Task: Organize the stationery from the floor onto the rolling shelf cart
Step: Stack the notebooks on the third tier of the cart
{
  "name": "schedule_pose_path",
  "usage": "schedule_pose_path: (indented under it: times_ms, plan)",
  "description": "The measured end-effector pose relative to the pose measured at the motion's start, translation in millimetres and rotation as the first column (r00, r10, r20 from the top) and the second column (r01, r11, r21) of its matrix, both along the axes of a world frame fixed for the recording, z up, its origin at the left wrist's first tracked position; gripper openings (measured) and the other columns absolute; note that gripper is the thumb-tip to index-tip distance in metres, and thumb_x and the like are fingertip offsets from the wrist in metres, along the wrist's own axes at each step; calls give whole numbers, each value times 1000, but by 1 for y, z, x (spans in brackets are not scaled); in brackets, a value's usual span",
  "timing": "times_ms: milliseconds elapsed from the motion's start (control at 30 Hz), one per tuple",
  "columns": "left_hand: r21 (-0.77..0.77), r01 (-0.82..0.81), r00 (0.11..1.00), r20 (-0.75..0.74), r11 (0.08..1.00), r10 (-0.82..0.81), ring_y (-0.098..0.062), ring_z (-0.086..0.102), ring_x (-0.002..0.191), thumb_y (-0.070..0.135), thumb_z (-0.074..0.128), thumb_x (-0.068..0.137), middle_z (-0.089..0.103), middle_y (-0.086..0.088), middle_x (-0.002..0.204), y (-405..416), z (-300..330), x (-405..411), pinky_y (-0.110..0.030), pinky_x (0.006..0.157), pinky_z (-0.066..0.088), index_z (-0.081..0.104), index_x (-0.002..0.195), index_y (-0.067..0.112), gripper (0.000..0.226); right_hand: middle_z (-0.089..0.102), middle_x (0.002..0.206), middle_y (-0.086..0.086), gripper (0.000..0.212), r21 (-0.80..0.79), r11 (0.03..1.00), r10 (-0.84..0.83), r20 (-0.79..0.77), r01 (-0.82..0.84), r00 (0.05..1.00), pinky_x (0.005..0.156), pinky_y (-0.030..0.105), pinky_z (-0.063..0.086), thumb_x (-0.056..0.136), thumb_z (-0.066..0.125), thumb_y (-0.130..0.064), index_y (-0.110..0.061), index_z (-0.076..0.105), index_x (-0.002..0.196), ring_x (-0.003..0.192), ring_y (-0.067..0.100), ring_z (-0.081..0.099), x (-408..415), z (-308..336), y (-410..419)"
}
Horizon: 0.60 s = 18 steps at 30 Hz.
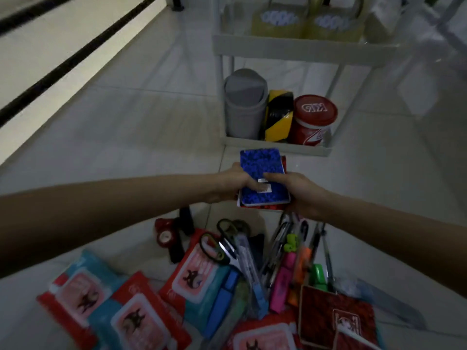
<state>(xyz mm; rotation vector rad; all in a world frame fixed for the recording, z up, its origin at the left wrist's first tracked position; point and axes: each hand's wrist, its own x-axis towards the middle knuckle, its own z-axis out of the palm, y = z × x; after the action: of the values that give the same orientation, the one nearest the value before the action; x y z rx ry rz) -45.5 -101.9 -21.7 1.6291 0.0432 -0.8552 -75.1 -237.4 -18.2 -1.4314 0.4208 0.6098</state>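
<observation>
Clearly mid-transfer, before the rolling shelf cart (300,145) and above floor clutter of packets, pens and scissors (225,245), left hand (233,181) and right hand (294,189) both grip a blue-topped notebook stack (262,176), which next needs a free shelf.
</observation>
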Motion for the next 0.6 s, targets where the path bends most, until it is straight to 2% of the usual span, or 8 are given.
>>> schedule_pose_path:
  times_ms: [133,233,300,367,433,467,533,600]
  plan:
    - [152,20,1000,17,988,-23,-12,57,75,17,51,93,59,2,89,36,13,-13,-20,63,48,54,94,20,5,63,99,3,24,-12,992,128,-18,-128,992,61,27,55,95,49,-13,-7,52,117,80,16,62,-1,-2,17]
    - [331,66,997,5,941,-72,-16,55,70,26,39,98,56,-2,76,63,6,-24,-25,64,43,52,76,15,28,61,94,3,19,8,989,147,-62,-147,987,66,30,55,97,44,-12,-6,50,113,79,19,61,-9,-9,22]
    - [473,307,951,-118,826,-286,-19,56,70,26,37,99,57,-3,70,78,0,-39,-24,63,45,53,70,12,36,61,91,4,17,16,992,129,-101,-128,986,68,32,55,98,42,-12,-5,49,111,78,20,60,-18,-15,19]
    - [562,587,798,-281,583,-533,-12,54,66,29,38,99,55,1,69,86,-10,-56,-17,60,45,53,70,15,35,61,90,5,16,20,993,117,-147,-115,982,59,29,58,98,41,-11,-4,50,110,76,20,61,-28,-22,13]
    - [645,668,667,-299,371,-682,-11,50,68,30,41,98,56,-2,78,86,-20,-78,-12,56,40,57,83,11,29,62,91,6,16,18,995,97,-191,-95,977,52,26,57,98,41,-10,-3,51,109,77,21,61,-37,-28,3]
    - [687,652,638,-270,321,-721,-14,51,77,32,44,97,59,-8,92,85,-29,-87,-15,60,42,57,101,4,31,62,91,6,15,8,997,81,-207,-81,975,52,27,57,98,41,-9,-4,51,108,77,21,61,-41,-30,-2]
    - [739,577,685,-205,348,-699,-20,50,107,41,50,92,47,-17,130,82,-47,-101,-27,88,48,33,136,-2,65,61,91,6,14,-27,998,46,-224,-54,973,58,29,57,98,39,-9,-5,52,103,77,21,61,-47,-33,-12]
    - [696,539,781,-203,475,-590,-24,49,117,55,58,80,40,-15,136,71,-60,-105,-39,100,46,23,143,2,90,60,89,6,14,-70,997,-8,-226,-8,974,63,33,55,98,39,-8,-4,51,104,76,22,60,-51,-35,-21]
